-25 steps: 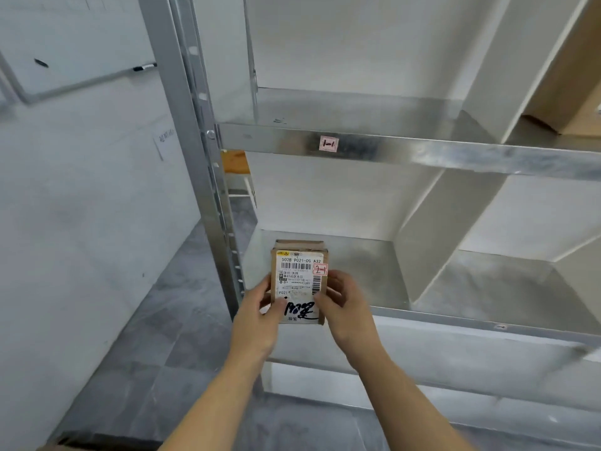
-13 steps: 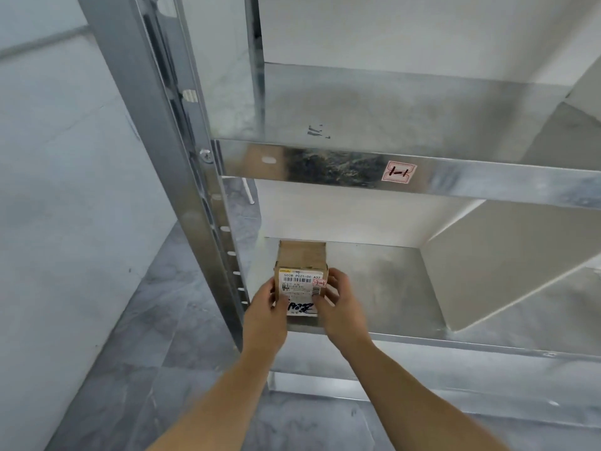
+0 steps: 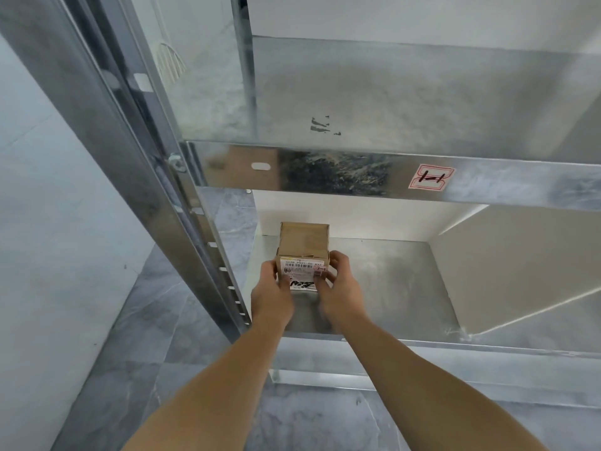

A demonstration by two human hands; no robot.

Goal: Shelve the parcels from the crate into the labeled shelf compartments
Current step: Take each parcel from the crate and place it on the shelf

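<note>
While both hands, left (image 3: 271, 296) and right (image 3: 341, 292), grip it, the boxy cardboard parcel (image 3: 304, 247) rests on galvanized shelf (image 3: 390, 288).

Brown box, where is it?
Head view, lower middle: the brown box is between the left hand and right hand, at the left end of the lower shelf, by the metal post.
</note>
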